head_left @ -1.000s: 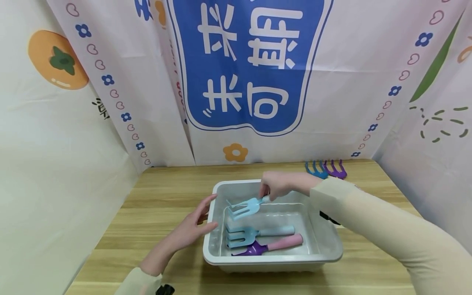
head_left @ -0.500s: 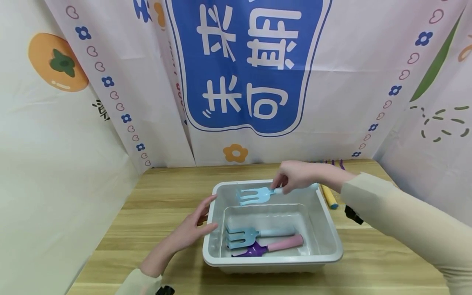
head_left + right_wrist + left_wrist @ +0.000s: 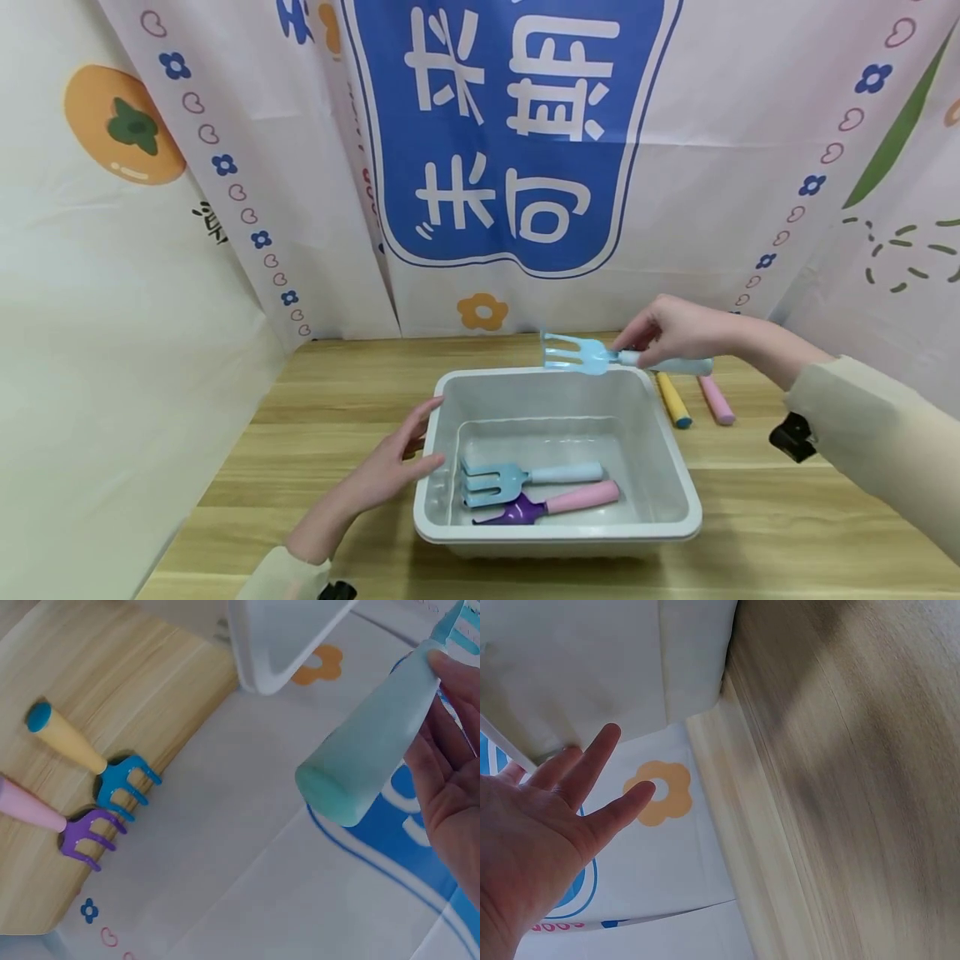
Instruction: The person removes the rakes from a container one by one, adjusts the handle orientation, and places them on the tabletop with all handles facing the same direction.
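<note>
My right hand [image 3: 678, 329] pinches the handle of a light blue hand rake [image 3: 588, 354] above the back right corner of a grey-white plastic basin [image 3: 555, 533]. Its tines point left in the head view. The right wrist view shows the pale handle [image 3: 367, 742] up close, its butt end free. At the basin's left rim rests my left hand [image 3: 390, 458], fingers spread and fairly straight. Inside the basin lies a second light blue hand rake [image 3: 562, 473]. It partly covers a purple tool with a pink handle [image 3: 581, 497].
Right of the basin, a blue rake with a yellow handle [image 3: 71, 739] and a purple rake with a pink handle [image 3: 34, 804] lie side by side on the wooden table [image 3: 337, 375]. Printed cloth [image 3: 330, 250] hangs behind and along both sides.
My right hand has lifted the light blue rake from inside the basin, up and to the right, above the rim. The left hand and the basin's contents have stayed in place.
</note>
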Tool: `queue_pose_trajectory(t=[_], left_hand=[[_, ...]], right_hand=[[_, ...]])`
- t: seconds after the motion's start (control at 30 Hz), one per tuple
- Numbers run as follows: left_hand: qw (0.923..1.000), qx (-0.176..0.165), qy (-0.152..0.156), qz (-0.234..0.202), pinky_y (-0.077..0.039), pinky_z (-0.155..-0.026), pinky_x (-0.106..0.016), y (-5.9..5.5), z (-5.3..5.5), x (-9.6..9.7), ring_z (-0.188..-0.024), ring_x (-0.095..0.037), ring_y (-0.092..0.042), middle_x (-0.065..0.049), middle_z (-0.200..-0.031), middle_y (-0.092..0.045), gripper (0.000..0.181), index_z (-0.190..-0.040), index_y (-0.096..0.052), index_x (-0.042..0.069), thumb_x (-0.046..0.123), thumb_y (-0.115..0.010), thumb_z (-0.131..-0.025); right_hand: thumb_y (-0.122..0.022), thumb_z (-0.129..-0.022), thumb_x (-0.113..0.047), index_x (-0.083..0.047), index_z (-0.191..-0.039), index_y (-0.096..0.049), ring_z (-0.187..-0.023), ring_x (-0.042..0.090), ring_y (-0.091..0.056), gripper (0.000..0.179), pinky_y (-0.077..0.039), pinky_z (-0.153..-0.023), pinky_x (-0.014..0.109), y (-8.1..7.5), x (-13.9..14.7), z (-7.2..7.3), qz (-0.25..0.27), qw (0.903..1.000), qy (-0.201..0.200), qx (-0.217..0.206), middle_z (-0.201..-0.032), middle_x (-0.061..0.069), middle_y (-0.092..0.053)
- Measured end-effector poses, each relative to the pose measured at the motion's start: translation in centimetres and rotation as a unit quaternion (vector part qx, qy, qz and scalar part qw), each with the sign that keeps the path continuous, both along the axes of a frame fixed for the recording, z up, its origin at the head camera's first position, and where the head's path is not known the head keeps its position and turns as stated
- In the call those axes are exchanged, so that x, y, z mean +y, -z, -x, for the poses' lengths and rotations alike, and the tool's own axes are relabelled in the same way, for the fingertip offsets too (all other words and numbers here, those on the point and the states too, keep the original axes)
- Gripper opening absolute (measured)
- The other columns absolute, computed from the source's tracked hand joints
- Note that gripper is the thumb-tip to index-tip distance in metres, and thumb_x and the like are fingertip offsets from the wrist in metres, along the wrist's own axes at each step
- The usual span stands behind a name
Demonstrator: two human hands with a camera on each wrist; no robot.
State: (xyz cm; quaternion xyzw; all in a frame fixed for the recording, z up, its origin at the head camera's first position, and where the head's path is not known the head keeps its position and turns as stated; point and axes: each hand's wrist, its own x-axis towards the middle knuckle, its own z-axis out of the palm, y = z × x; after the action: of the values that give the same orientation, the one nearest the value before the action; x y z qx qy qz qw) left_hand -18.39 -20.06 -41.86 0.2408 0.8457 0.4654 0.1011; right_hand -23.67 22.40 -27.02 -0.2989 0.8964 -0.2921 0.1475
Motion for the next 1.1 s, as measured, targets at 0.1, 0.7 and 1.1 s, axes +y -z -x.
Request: queue_pose_trajectory(t=[0.1, 0.7, 1.1], left_hand=[[1.0000, -0.003, -0.001, -0.002, -0.037, -0.104, -0.053, 0.0, 0.0, 0.0, -0.125, -0.036, -0.049, -0.025, -0.145, -0.042, 0.072, -0.154, -0.021, 0.026, 0.020, -0.063, -0.096], [0.9999, -0.003, -0.004, -0.012, -0.037, -0.104, -0.052, 0.3, -0.1, 0.0, -0.126, -0.035, -0.049, -0.023, -0.145, -0.041, 0.072, -0.154, -0.021, 0.027, 0.019, -0.063, -0.096], [0.9999, 0.000, -0.002, -0.017, -0.037, -0.104, -0.053, 0.4, -0.1, 0.0, -0.127, -0.036, -0.048, -0.024, -0.145, -0.042, 0.071, -0.154, -0.022, 0.027, 0.016, -0.063, -0.096]], right_hand=[[-0.073, -0.082, -0.001, -0.002, -0.109, -0.073, -0.080, 0.017, -0.062, 0.027, -0.054, -0.070, 0.027, 0.2, 1.6, -0.2, -0.001, 0.9995, 0.033, 0.004, -0.097, 0.004, -0.072], [-0.071, -0.088, -0.009, 0.005, -0.121, -0.064, -0.093, 0.019, -0.065, 0.037, -0.053, -0.073, 0.025, 5.5, 10.9, -1.1, 0.047, 0.9788, 0.195, 0.040, -0.112, 0.020, -0.067], [-0.072, -0.089, -0.017, 0.011, -0.130, -0.053, -0.082, -0.011, -0.055, 0.053, -0.049, -0.070, 0.015, 12.4, 14.7, -1.1, 0.115, 0.9412, 0.316, 0.035, -0.117, 0.023, -0.065]])
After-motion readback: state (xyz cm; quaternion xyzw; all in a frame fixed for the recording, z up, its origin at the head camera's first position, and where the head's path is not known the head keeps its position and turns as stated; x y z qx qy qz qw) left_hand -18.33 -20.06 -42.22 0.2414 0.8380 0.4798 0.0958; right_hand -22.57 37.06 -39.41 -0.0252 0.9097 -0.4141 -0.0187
